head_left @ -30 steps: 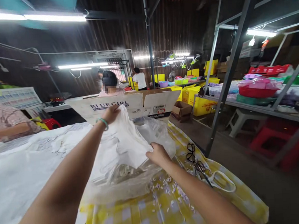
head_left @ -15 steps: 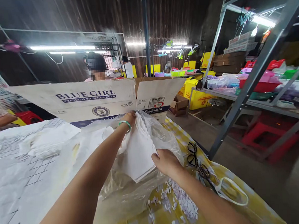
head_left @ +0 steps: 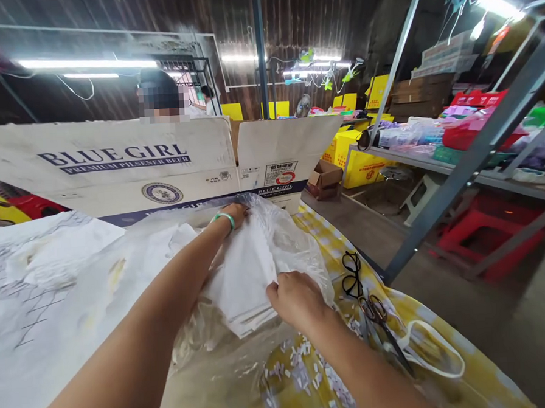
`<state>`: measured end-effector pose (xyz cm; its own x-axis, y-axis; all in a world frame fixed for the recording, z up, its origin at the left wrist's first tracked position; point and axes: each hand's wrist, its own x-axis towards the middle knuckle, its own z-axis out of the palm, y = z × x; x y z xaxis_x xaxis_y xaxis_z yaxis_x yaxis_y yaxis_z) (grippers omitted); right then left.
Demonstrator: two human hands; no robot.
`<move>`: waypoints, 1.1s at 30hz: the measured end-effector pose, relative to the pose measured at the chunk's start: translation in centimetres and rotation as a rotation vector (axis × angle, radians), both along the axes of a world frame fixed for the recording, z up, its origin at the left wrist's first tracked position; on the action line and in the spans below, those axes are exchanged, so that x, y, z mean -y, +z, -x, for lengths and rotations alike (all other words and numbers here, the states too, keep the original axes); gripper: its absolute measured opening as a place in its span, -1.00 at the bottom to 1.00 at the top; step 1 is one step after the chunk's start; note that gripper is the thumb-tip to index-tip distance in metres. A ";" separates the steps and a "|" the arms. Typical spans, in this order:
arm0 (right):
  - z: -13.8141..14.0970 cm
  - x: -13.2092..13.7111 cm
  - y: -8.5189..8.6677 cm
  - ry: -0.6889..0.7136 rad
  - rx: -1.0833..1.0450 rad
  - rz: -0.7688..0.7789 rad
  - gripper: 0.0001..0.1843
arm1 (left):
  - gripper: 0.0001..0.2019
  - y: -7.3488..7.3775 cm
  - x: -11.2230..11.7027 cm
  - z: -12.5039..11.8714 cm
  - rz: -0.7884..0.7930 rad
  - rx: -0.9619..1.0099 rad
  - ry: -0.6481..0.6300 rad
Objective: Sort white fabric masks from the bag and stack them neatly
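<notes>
A folded stack of white cloth (head_left: 244, 272) with a scalloped right edge lies on a clear plastic bag (head_left: 297, 239). My left hand (head_left: 236, 214), with a green bangle at its wrist, is closed at the far end of the stack; its fingertips are partly hidden. At the near right edge, my right hand (head_left: 300, 297) pinches the cloth between thumb and curled fingers. Crumpled plastic surrounds the stack and bunches up beyond my right hand.
A BLUE GIRL carton (head_left: 137, 156) stands behind the bag. Black-framed glasses (head_left: 352, 274), scissors (head_left: 373, 308) and a white strap loop (head_left: 438, 347) lie at right on the yellow tablecloth (head_left: 420, 318). Small white scraps (head_left: 303, 367) are scattered nearby. A metal post (head_left: 437, 213) slants beyond the table.
My view has shifted, so the carton looks larger and further left. Both hands keep to the same ends of the cloth stack, which has moved slightly left in view with my right hand.
</notes>
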<state>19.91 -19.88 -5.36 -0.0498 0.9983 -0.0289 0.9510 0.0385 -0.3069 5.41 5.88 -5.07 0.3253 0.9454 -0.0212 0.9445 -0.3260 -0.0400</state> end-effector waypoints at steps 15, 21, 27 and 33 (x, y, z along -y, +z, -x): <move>-1.0 0.1 0.7 -0.069 0.080 -0.061 -0.59 | -0.49 1.8 10.3 3.8 0.031 0.135 -0.110; -0.7 1.3 3.4 -0.022 0.113 -0.195 -0.66 | -0.54 6.2 14.6 12.5 -0.090 0.319 0.022; 9.2 -1.8 7.0 0.204 0.145 -0.117 -0.55 | -0.52 2.3 18.7 16.1 -0.171 0.258 0.238; 15.4 -9.1 2.8 0.476 0.224 -0.249 -0.49 | -0.44 -1.0 17.4 15.4 0.034 0.223 0.308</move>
<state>4.54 -10.80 -2.59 -0.5144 0.8457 0.1420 0.8520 0.5229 -0.0273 -9.98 -11.56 -6.04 0.0264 0.9995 -0.0145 0.9827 -0.0233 0.1835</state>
